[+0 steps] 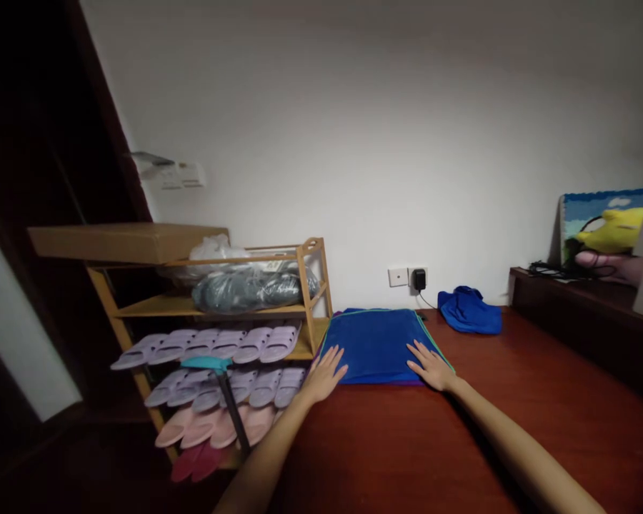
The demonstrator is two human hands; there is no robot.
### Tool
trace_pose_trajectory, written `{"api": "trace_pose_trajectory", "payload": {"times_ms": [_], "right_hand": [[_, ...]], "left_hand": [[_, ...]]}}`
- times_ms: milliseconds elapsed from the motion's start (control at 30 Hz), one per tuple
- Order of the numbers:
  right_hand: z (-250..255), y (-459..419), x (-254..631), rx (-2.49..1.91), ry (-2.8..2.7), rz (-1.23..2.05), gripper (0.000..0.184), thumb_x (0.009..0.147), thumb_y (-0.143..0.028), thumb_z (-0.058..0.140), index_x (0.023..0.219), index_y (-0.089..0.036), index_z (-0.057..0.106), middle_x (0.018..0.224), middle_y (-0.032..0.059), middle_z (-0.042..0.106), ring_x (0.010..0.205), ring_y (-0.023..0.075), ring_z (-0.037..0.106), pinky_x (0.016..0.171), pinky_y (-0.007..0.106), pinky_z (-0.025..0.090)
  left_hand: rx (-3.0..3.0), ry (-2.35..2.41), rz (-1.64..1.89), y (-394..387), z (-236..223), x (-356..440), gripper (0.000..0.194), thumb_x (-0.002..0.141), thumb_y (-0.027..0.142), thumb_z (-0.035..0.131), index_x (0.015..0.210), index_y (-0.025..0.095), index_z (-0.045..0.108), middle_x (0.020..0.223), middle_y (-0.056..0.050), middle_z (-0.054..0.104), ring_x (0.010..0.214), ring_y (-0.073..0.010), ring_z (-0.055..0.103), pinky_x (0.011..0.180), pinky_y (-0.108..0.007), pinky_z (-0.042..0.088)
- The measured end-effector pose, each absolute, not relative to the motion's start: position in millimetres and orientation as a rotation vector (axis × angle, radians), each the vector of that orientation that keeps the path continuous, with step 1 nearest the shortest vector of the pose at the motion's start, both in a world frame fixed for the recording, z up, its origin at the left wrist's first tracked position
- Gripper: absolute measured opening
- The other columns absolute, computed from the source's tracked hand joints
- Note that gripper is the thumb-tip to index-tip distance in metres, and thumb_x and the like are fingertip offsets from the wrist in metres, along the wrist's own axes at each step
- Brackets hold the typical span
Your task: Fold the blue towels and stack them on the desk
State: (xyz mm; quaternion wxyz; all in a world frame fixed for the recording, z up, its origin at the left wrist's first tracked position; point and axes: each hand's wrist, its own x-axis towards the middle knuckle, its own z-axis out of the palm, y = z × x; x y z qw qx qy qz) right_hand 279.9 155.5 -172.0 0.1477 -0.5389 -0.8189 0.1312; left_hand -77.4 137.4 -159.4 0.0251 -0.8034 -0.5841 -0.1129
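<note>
A blue folded cloth [378,346] with green edging lies flat on the reddish-brown wooden surface [386,450], close to the wall. Something purple shows under its edges. My left hand [326,375] rests on the cloth's near left corner, fingers stretched out. On the near right corner lies my right hand [429,365], its fingers spread flat. Neither hand grips anything. Behind and to the right of the cloth sits a crumpled blue cloth item [469,311], apart from both hands.
Left stands a wooden rack [304,289] with several slippers [281,343], plastic-wrapped items [246,291] and a cardboard box [128,241]. A teal-topped handle [206,363] leans before it. A black plug [419,279] sits in the wall socket. A raised ledge [573,307] borders the right.
</note>
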Motion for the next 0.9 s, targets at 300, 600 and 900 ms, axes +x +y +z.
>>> {"api": "trace_pose_trajectory", "payload": {"times_ms": [300, 600, 900], "right_hand": [[-161, 160, 301, -1.550, -2.350, 0.498, 0.076, 0.084, -0.073, 0.016, 0.147, -0.030, 0.018, 0.154, 0.0025, 0.010, 0.141, 0.0177, 0.010, 0.113, 0.039, 0.013], [-168, 203, 371, -1.891, -2.171, 0.352, 0.070, 0.088, -0.066, 0.015, 0.141, -0.026, 0.036, 0.154, 0.0067, 0.014, 0.142, 0.0209, 0.005, 0.111, 0.046, 0.009], [-185, 236, 417, -2.176, -1.875, 0.202, 0.077, 0.086, -0.068, 0.012, 0.135, -0.018, 0.045, 0.153, 0.0138, 0.013, 0.141, 0.0296, 0.001, 0.107, 0.057, 0.010]], "left_hand": [[-2.458, -1.818, -0.323, 141, -159, -80, 0.062, 0.093, 0.058, 0.018, 0.146, 0.025, 0.024, 0.152, -0.003, 0.021, 0.141, -0.0188, 0.015, 0.111, -0.043, 0.016], [-2.456, -1.793, -0.395, 143, -162, -79, 0.058, 0.094, 0.054, 0.024, 0.144, 0.025, 0.028, 0.151, -0.003, 0.026, 0.139, -0.0193, 0.020, 0.111, -0.043, 0.019], [-2.411, -1.771, -0.383, 145, -165, -77, 0.054, 0.095, 0.048, 0.026, 0.143, 0.024, 0.030, 0.150, -0.004, 0.029, 0.138, -0.0190, 0.024, 0.110, -0.042, 0.022]]}}
